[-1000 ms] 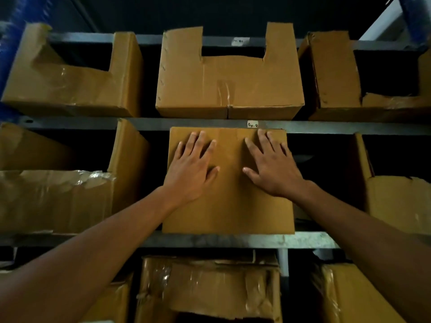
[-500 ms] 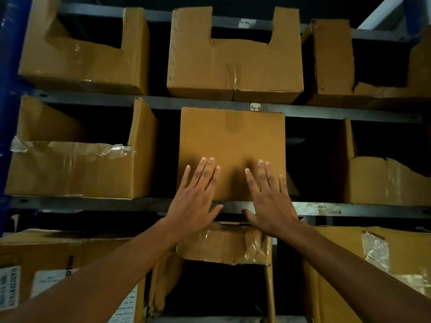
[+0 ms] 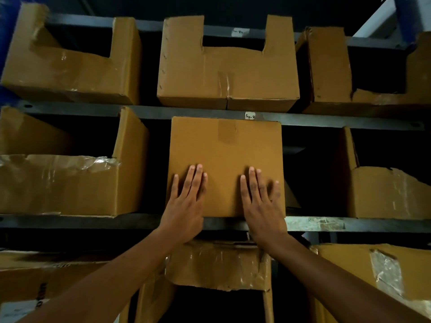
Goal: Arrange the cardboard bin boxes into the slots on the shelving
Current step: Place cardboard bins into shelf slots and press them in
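Closed cardboard box in middle shelf slot, left hand and right hand flat against its front, fingers straight, grip released, cut-out bin boxes around.

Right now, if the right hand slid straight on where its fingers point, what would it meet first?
The right hand lies flat on the closed brown cardboard box, fingers pointing up its front. Sliding on, it would probably meet the grey metal shelf beam above the box first.
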